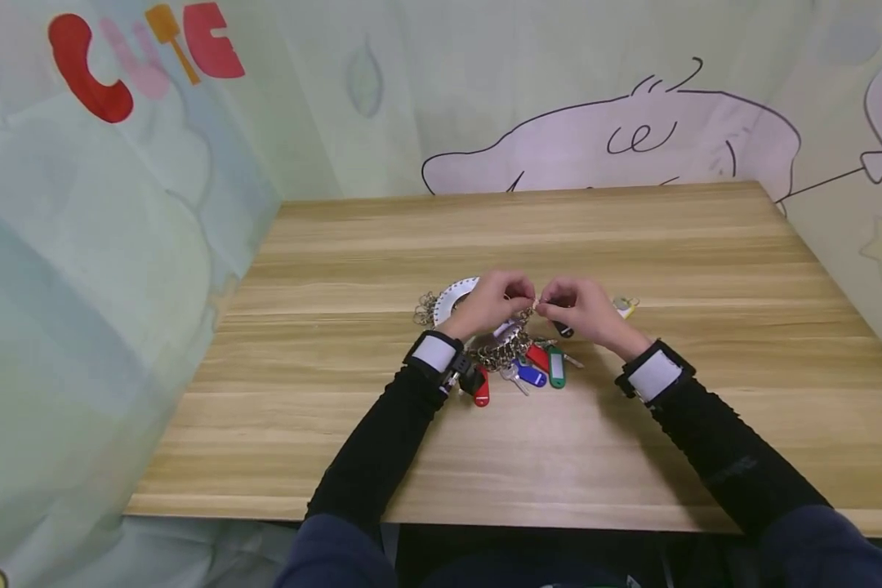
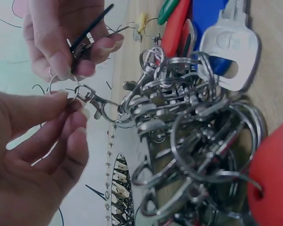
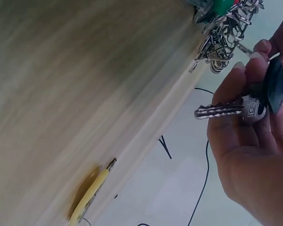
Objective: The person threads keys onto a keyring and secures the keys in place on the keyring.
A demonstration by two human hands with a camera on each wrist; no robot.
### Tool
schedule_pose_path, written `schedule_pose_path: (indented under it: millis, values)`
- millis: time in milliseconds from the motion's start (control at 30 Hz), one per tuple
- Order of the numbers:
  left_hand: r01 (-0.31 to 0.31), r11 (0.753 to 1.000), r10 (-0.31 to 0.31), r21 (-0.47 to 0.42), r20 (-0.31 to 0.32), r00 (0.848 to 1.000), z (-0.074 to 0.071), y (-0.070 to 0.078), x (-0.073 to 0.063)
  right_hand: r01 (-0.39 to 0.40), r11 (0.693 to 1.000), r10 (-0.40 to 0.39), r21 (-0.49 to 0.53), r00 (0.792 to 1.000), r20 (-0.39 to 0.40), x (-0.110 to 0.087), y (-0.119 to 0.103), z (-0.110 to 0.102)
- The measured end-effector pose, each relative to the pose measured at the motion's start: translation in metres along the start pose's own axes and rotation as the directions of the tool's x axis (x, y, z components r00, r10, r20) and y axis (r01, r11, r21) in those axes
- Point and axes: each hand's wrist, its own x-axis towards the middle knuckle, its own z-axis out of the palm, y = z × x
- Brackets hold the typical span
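My left hand pinches a thin metal key ring between thumb and fingertips. Opposite it, my right hand meets the ring with its fingertips and holds a black key tag and a silver key. In the left wrist view, a metal swivel clasp links the ring to a heap of rings and clasps. Below the hands in the head view, keys and tags spread from this heap: a blue tag, a green tag and red tags.
A white round rack with small holes stands behind the left hand, with more metal rings at its left side. Past the right hand lies a yellow key tag on the wooden table. A printed cloth hangs behind the table.
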Motion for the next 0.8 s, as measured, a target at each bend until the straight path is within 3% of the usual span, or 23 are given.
schedule_pose_path:
  millis: [200,400,800]
  values:
    - [-0.045,0.999,0.046,0.021,-0.052,0.998,0.003,0.004,0.000,-0.063,0.996,0.061,0.065,0.998,0.032,0.001,-0.002,-0.003]
    - [-0.109,0.992,0.114,0.062,-0.093,0.989,0.006,0.000,0.001,-0.080,0.991,0.074,0.111,0.996,0.058,0.000,-0.003,-0.005]
    - [-0.121,0.992,0.126,0.044,-0.158,0.979,0.011,-0.006,-0.004,-0.090,0.978,0.066,0.188,0.990,0.127,-0.003,-0.004,-0.004]
